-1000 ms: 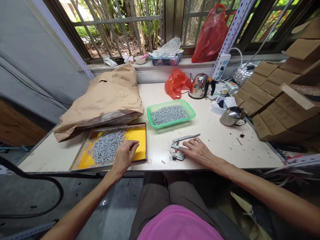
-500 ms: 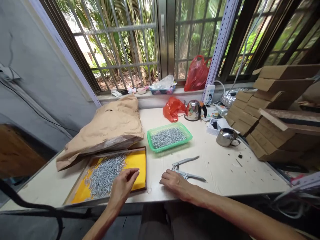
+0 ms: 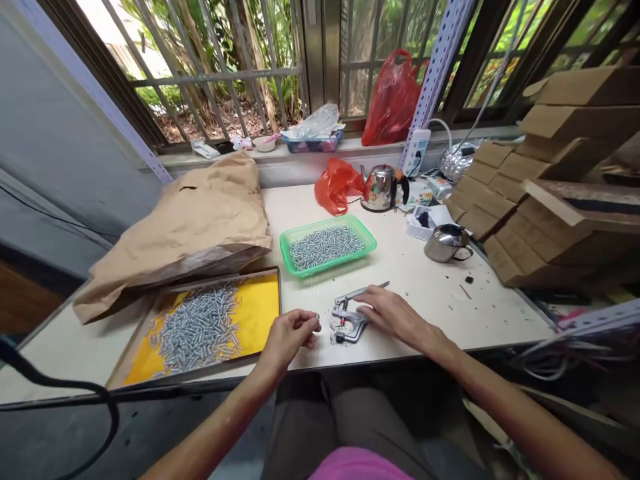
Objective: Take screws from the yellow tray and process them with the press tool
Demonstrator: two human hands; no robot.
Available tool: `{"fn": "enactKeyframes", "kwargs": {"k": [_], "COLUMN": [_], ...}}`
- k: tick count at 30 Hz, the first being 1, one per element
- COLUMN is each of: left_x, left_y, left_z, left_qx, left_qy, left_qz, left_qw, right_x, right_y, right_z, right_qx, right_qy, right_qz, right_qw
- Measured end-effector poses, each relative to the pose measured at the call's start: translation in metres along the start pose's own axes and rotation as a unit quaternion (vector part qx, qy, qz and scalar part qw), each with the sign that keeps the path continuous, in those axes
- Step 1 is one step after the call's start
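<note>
My left hand hovers over the table's front edge, fingers pinched on a small metal spring, just left of the metal hand press tool. My right hand rests on that tool's handles, pressing it against the table. To the left lies a yellow-lined tray holding a heap of small metal springs. Behind the tool stands a green plastic basket filled with more springs.
A brown paper sack lies at the back left. A red bag, kettle and steel cup stand behind. Stacked cardboard boxes crowd the right side. A black cable loops at the left front.
My left hand has left the yellow tray and moved right to the tool with a spring pinched in it. My right hand has gone back onto the tool's handles.
</note>
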State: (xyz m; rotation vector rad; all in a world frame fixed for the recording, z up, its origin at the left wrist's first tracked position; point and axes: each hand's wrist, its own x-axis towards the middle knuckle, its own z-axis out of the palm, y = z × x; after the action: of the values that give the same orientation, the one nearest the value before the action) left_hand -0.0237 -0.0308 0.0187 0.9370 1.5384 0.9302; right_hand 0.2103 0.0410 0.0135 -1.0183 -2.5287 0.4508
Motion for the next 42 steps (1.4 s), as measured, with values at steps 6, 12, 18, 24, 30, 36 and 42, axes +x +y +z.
{"fn": "enactKeyframes", "kwargs": {"k": [6, 12, 18, 24, 30, 36, 42], "left_x": [0.023, 0.025, 0.025, 0.03, 0.026, 0.026, 0.022], "left_y": [-0.014, -0.011, -0.018, -0.024, -0.027, -0.027, -0.023], "left_z": [0.022, 0.03, 0.024, 0.019, 0.011, 0.003, 0.006], "left_qx": [0.077, 0.084, 0.09, 0.079, 0.066, 0.067, 0.029], "left_qy": [-0.002, -0.022, -0.034, -0.066, -0.068, -0.067, -0.062], "left_qz": [-0.024, -0.107, -0.12, -0.131, -0.176, -0.216, -0.228], "left_qw": [0.997, 0.99, 0.988, 0.986, 0.98, 0.972, 0.971], "right_x": [-0.049, -0.028, -0.02, -0.019, -0.013, -0.009, -0.011], "right_y": [0.019, 0.022, 0.015, 0.016, 0.014, 0.005, -0.002], "right_z": [0.021, 0.034, 0.035, 0.037, 0.046, 0.046, 0.048], "right_qx": [-0.04, -0.095, -0.105, -0.063, -0.048, -0.06, -0.084], "right_qy": [-0.058, -0.056, -0.053, -0.048, -0.046, -0.052, -0.054], "right_qz": [0.052, 0.037, 0.028, 0.016, -0.007, -0.009, 0.006], "right_qw": [0.996, 0.993, 0.993, 0.997, 0.998, 0.997, 0.995]}}
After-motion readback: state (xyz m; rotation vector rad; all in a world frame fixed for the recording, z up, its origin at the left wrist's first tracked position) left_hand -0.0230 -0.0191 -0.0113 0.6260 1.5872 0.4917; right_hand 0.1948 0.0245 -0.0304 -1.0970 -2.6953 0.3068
